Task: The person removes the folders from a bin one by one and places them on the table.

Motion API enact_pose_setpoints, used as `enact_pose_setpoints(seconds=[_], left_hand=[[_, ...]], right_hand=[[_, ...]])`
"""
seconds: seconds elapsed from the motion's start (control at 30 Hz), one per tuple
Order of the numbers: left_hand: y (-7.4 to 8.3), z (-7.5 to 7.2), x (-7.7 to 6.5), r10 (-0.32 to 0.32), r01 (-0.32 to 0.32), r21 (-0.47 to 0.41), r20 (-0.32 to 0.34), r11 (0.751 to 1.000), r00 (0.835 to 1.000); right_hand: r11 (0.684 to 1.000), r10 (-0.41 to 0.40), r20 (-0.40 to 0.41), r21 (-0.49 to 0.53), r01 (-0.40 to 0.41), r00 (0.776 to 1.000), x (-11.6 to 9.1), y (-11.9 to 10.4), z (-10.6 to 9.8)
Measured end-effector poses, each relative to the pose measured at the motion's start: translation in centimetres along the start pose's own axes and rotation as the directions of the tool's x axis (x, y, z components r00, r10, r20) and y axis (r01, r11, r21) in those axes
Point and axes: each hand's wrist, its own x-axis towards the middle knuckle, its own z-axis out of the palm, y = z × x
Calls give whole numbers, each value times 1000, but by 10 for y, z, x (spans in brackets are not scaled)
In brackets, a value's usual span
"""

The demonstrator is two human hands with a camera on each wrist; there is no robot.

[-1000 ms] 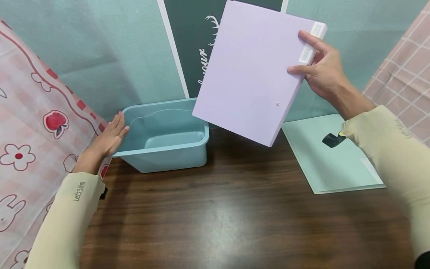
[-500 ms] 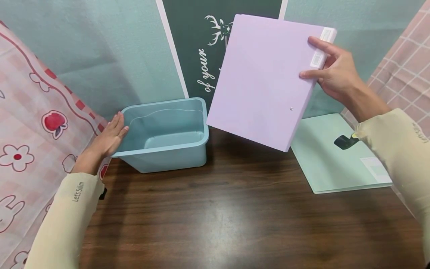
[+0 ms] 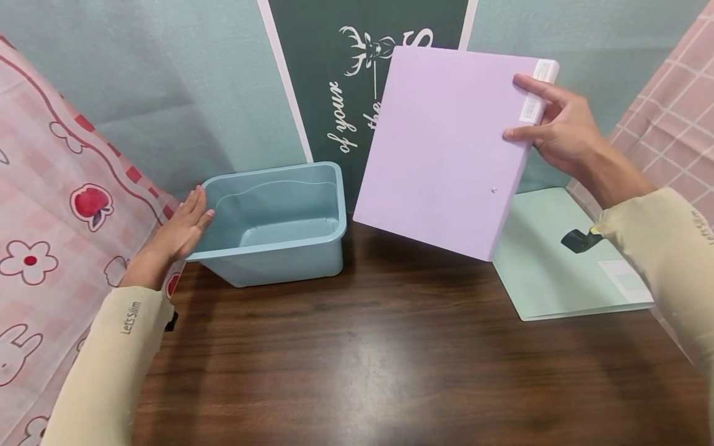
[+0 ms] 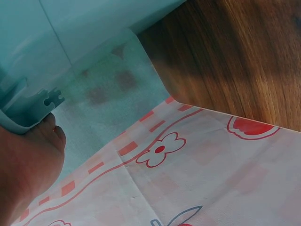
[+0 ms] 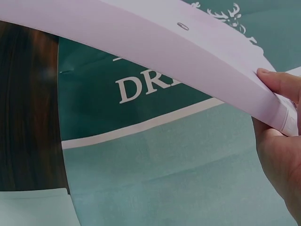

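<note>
In the head view, my right hand (image 3: 566, 136) grips a lilac binder (image 3: 440, 155) by its labelled spine, fingers on the front cover. The binder hangs tilted in the air, right of a blue plastic bin (image 3: 284, 266). In the right wrist view, the binder's edge (image 5: 155, 47) runs across to my thumb and fingers. My left hand (image 3: 181, 229) rests on the bin's left rim, its fingers lying fairly straight. In the left wrist view, part of the left hand (image 4: 35, 160) is against the bin's rim (image 4: 28, 120). No contents show inside the bin.
A mint-green folder (image 3: 552, 279) lies on the dark wooden table (image 3: 362, 371) at right, partly behind the binder and right sleeve. Printed pink cloth (image 3: 50, 204) stands at left. A teal backdrop with a dark green lettered panel (image 3: 318, 62) rises behind.
My right hand has moved the lilac binder right and downward, away from above the bin, uncovering more panel lettering. My left hand and the bin have stayed put.
</note>
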Motion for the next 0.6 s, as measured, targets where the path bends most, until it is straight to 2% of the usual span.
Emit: enact_pose_setpoints(seconds=[0.2, 0.4, 0.5, 0.6], left_hand=[[1, -1, -1, 0, 0, -3, 4, 1000, 1000], [1, -1, 0, 3, -3, -2, -2, 1000, 1000], [1, 0, 0, -3, 3, -1, -2, 1000, 1000], [1, 0, 0, -6, 6, 2, 1, 1000, 1000]], right_hand=[[993, 63, 6, -96, -62, 998, -4, 4, -6], [970, 103, 8, -223, -99, 995, -5, 11, -8], [934, 131, -4, -335, -125, 991, -5, 13, -9], [864, 161, -15, -481, -149, 987, -6, 18, -10]])
